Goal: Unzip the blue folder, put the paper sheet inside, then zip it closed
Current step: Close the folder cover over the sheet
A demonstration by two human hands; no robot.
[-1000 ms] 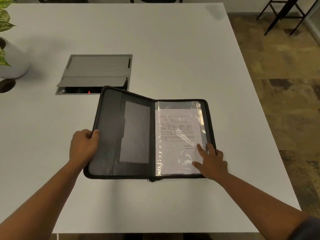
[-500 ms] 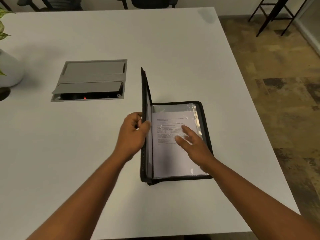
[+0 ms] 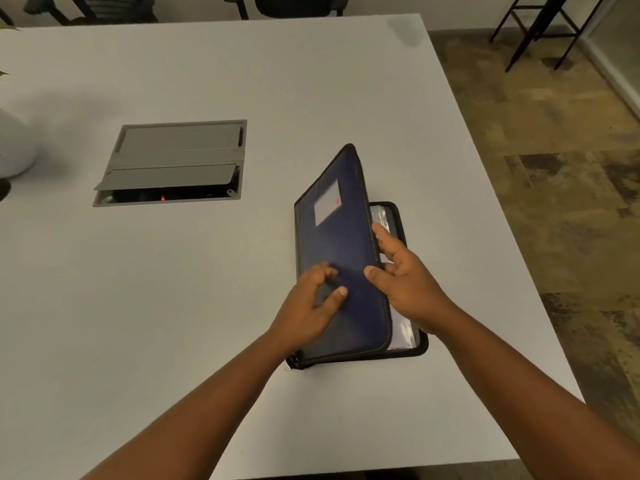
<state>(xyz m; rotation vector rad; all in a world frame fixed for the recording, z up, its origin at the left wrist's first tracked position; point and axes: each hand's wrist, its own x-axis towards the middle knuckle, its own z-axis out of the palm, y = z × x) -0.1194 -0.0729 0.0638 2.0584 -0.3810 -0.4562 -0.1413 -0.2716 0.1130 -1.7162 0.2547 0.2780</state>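
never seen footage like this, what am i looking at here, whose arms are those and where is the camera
There is no machine here. The camera sits on a person's head and looks down, so the two arms reaching in from below are their own.

They work at a white table. On it lies a blue folder, half closed, its cover tilted up. The left hand rests against the cover. The right hand grips the cover's open edge, thumb on top, fingers beneath. A paper sheet in clear plastic shows inside.

Further left is a grey cable box set into the table, and a white pot at the edge.
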